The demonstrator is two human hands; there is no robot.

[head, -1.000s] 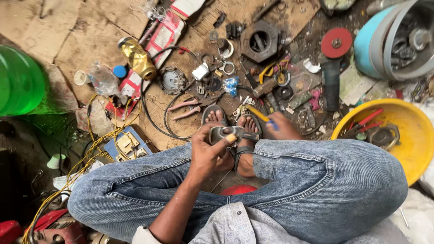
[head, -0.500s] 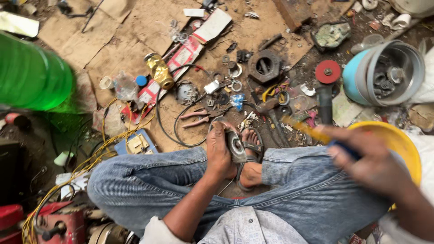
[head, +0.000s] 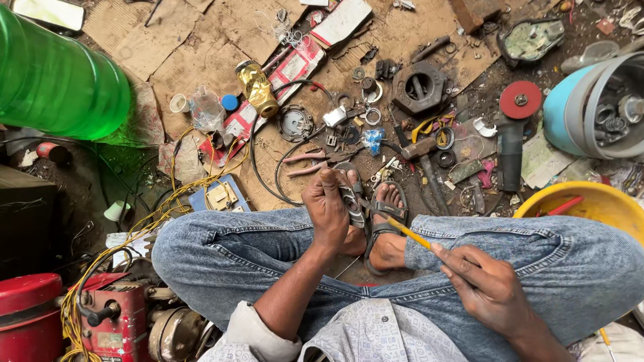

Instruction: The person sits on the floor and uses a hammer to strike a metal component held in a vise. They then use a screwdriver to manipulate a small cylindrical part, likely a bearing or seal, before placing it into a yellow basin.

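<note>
Clearly the small round grey metal part [head: 350, 201], ring-like with a dark middle, sits upright in the left hand [head: 329, 211], pinched by thumb and fingers over the sandalled feet and just above the crossed blue-jeaned legs [head: 255, 251]. The right hand [head: 486, 285] is closed around a thin yellow-handled tool [head: 410, 236], probably a small screwdriver or brush, whose tip points toward the part but stands apart from it. By my reading, the step in hand is working on the part's face with the tool, and the tool is not yet engaged. Bringing the tip in would call for a steady left grip and a short, aimed approach past the sandal strap. Beyond the feet lie red-handled pliers [head: 305, 161], a black cable [head: 268, 181], an angle grinder with a red disc [head: 513, 134] and scattered rings on brown cardboard [head: 201, 60]. A yellow plastic basin [head: 590, 204] sits to the right.
</note>
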